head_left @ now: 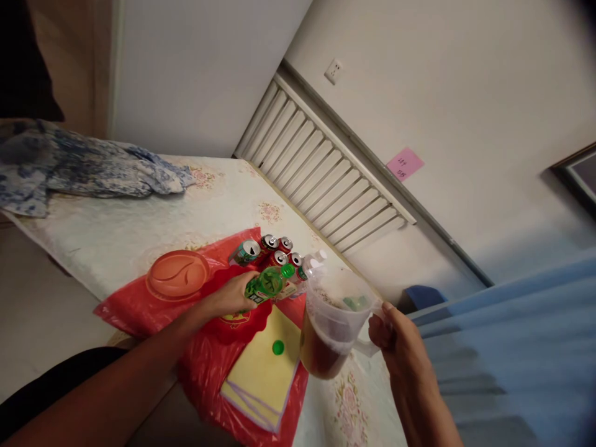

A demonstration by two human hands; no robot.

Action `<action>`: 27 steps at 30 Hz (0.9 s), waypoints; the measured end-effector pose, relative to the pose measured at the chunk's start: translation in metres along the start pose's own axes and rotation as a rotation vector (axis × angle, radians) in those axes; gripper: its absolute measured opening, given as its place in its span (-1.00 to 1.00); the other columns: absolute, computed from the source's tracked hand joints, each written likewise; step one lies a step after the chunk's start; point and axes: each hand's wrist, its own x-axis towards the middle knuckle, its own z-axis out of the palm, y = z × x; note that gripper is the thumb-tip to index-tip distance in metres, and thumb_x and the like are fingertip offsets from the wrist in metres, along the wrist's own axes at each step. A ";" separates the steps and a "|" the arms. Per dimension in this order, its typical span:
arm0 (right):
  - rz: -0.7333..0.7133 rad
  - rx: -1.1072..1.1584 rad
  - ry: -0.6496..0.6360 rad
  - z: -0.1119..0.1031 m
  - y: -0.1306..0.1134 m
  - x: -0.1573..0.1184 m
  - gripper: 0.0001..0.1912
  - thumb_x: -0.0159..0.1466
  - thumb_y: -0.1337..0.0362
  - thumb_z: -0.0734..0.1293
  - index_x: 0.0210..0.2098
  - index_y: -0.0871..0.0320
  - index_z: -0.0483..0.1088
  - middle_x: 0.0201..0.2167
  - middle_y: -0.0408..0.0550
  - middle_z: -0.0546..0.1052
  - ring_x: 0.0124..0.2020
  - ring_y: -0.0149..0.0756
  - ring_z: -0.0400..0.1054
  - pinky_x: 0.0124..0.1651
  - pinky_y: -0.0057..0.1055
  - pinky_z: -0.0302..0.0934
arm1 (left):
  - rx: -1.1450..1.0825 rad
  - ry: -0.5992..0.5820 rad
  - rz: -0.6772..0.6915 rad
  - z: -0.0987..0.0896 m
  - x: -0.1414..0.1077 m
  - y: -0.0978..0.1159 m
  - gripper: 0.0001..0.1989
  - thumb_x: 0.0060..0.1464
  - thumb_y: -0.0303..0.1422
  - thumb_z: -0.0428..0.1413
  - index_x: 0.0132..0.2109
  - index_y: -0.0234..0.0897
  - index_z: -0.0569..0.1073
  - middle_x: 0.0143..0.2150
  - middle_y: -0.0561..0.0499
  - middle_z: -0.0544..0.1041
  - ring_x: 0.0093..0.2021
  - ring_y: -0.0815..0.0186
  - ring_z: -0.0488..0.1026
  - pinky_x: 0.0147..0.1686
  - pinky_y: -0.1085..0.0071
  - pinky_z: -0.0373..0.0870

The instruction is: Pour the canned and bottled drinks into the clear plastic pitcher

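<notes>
My left hand is closed around a green plastic bottle, which leans to the right over a red scalloped tray. My right hand grips the handle of a clear plastic pitcher, raised to the right of the bottle and tilted in view. Brown liquid with some froth fills its lower part. A folded yellow cloth lies below the bottle, with a green bottle cap on it. Several opened drink cans and a clear bottle stand behind my left hand.
Red plastic sheeting lies on the flowered tablecloth, with an orange round dish on it. Patterned fabric rests at the far left. A white radiator lines the wall; a blue curtain hangs at right.
</notes>
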 end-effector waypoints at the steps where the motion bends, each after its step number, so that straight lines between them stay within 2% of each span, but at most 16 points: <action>1: 0.001 -0.012 -0.003 0.001 -0.001 -0.001 -0.40 0.11 -0.12 0.45 -0.73 0.07 0.10 -0.77 -0.30 0.06 -0.70 -0.52 -0.14 -0.63 -0.45 -0.20 | 0.012 -0.005 -0.003 -0.001 -0.001 0.001 -0.38 -0.26 -0.41 0.16 0.07 -0.25 0.41 -0.07 -0.03 0.57 -0.08 0.09 0.51 -0.11 0.30 0.39; 10: -0.009 -0.083 0.021 0.014 -0.012 -0.007 -0.36 0.10 -0.15 0.46 -0.76 0.08 0.09 -0.78 -0.32 0.01 -0.69 -0.54 -0.22 -0.60 -0.45 -0.32 | 0.004 -0.071 -0.013 -0.003 -0.007 0.005 -0.42 -0.31 -0.40 0.17 0.00 -0.28 0.44 -0.09 -0.04 0.58 -0.08 0.08 0.52 -0.14 0.33 0.40; 20: -0.038 -0.166 -0.013 0.019 -0.017 0.002 -0.37 0.12 -0.17 0.45 -0.73 0.09 0.13 -0.78 -0.31 0.04 -0.68 -0.53 -0.20 -0.59 -0.45 -0.31 | 0.001 -0.090 0.002 -0.011 -0.014 0.014 -0.49 -0.32 -0.43 0.16 -0.07 -0.24 0.47 -0.13 -0.01 0.61 -0.11 0.09 0.53 -0.19 0.35 0.40; 27: -0.029 -0.216 -0.056 0.025 -0.024 0.005 -0.36 0.10 -0.20 0.46 -0.73 0.10 0.14 -0.78 -0.30 0.07 -0.69 -0.53 -0.16 -0.59 -0.45 -0.28 | 0.002 -0.083 0.018 -0.009 -0.013 0.012 -0.50 -0.32 -0.44 0.16 -0.09 -0.22 0.47 -0.14 0.00 0.61 -0.14 0.11 0.52 -0.22 0.37 0.39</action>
